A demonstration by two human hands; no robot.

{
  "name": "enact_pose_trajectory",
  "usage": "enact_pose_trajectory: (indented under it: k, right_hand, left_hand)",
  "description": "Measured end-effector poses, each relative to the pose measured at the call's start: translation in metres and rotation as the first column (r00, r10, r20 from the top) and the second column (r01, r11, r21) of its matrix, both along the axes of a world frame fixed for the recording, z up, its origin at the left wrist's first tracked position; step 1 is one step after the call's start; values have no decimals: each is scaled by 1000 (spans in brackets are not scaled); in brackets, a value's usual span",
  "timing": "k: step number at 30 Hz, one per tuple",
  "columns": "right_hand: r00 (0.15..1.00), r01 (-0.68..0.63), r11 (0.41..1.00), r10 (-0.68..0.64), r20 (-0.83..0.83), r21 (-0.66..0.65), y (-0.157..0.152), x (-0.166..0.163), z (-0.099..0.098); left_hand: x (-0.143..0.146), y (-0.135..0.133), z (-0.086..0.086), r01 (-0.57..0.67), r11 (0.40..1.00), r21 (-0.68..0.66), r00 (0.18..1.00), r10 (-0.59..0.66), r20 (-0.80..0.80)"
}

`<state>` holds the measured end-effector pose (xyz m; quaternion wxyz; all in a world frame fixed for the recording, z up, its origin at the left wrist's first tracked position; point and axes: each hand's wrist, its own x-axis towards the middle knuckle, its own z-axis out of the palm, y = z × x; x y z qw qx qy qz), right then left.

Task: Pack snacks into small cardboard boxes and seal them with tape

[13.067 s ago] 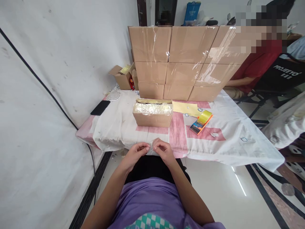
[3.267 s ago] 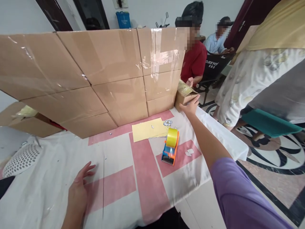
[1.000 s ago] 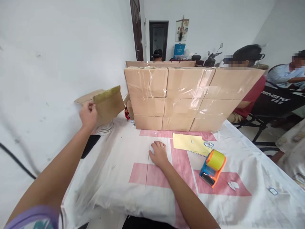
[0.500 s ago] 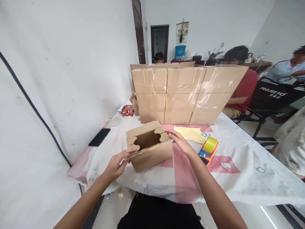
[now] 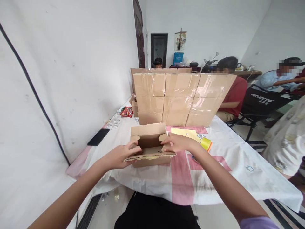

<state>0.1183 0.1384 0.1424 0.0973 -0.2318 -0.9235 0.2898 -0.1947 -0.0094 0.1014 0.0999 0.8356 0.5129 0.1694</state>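
Note:
An open cardboard box (image 5: 151,163) sits on the cloth-covered table in front of me, its flaps raised and part of its inside showing. My left hand (image 5: 124,155) grips the box at its left end, with fingers over the small side flap and the thumb by the front flap. At the opposite end, the curled fingers of my right hand (image 5: 176,143) hold the right side flap. Just beyond my right forearm lies a tape dispenser with a yellow roll (image 5: 205,143), partly covered by the arm. Yellow paper (image 5: 183,131) lies behind that hand.
A wall of stacked, taped cardboard boxes (image 5: 178,105) stands at the back of the table. To the left are a black phone (image 5: 98,137), a white perforated object (image 5: 113,123) and a red packet (image 5: 126,112). A person in red (image 5: 234,92) sits beyond the stack.
Both hands have moved from the front flap's corners inward onto the side flaps, which now stand apart with the opening wider. The box has turned squarer to me.

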Motion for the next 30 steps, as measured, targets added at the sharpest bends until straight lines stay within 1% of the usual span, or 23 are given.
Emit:
enact_pose_trajectory:
  k: [2,4,5,7,9,11,12,14,15,17,19,21,23,24,25,26,28,30]
  right_hand:
    - [999,35,998,-36,29,55,-8,-2,0]
    - [995,91,993,-94,28,75,-13,1,-2]
    - [994,111,992,-111,0,59,-15,5,-4]
    - [984,155,988,-155,-88,-10,-16,13,-12]
    - [948,226,968,-245,-205,-111,-15,21,-27]
    - [868,273,926,-353,-348,-260,-15,25,-48]
    - [818,264,898,-402,-413,-351,-16,25,-61]
    - [716,200,831,-486,-502,-519,-19,23,-85]
    - [665,179,802,-525,-531,-569,-20,22,-96]
    - [548,183,771,-595,-588,-609,-21,18,-115]
    - [409,192,743,-655,-635,-642,-15,16,-127]
    - [298,192,698,-712,-636,-690,-3,14,-136]
    - [239,232,663,-748,-619,-712,12,11,-143]
    - [236,293,653,-757,-609,-699,18,9,-147]
    - [253,370,643,-764,-593,-671,24,8,-151]
    - [282,448,631,-772,-570,-633,28,6,-156]
    - [347,574,605,-790,-505,-553,33,4,-164]
    - [391,641,586,-805,-446,-495,34,3,-170]
  left_hand:
    - [-5,0,-10,-68,997,23,996,66,62]
    - [-12,0,-23,-128,989,80,973,110,203]
    - [-16,0,-31,-158,981,111,948,119,296]
    - [-20,0,-49,-245,957,157,867,143,477]
    - [-20,-1,-70,-349,925,151,764,188,617]
    - [-15,-3,-91,-401,912,86,682,234,693]
    - [-11,-4,-101,-403,914,51,656,249,713]
    - [-5,-6,-117,-389,921,12,631,257,732]
    - [-3,-7,-122,-381,924,16,627,246,739]
    - [-6,-8,-127,-367,928,59,623,199,757]
    - [-16,-7,-127,-369,922,120,611,144,778]
    - [-34,0,-124,-430,885,181,583,119,804]
    - [-58,17,-119,-523,829,200,549,147,823]
    - [-73,31,-116,-574,797,188,527,183,830]
    - [-89,48,-112,-622,767,158,503,237,831]
    - [-106,69,-107,-674,729,120,476,303,825]
    - [-142,120,-99,-764,645,37,434,471,768]
    - [-177,179,-94,-825,566,-2,441,645,624]
